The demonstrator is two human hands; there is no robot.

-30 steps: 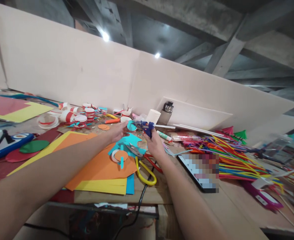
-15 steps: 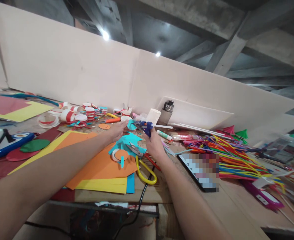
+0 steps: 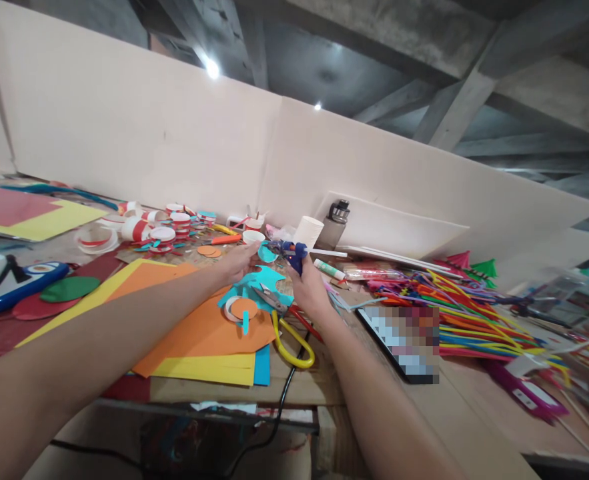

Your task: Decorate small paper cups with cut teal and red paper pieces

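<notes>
Pinching the turquoise paper disc (image 3: 267, 253) by its nine o'clock edge, the left hand (image 3: 241, 263) presents it to the glue gun (image 3: 297, 259), which stands at the disc's three o'clock. The right hand (image 3: 310, 283) is wrapped around the gun's handle; whether the trigger is pressed cannot be told. A white glue stick (image 3: 331, 253) juts from the gun's rear toward three o'clock.

Little has changed over the last second: the disc has shifted slightly toward three o'clock, while both hands and the gun hold almost the same places. That suggests the same gluing step is under way, with careful positioning. Whether the nozzle touches the paper is too small to judge.

Around the disc on the desk (image 3: 321, 377), a white paper cup (image 3: 253, 237) stands at ten o'clock, a cut turquoise sheet (image 3: 247, 285) lies toward seven, and scissors (image 3: 294, 365) rest near six.
</notes>
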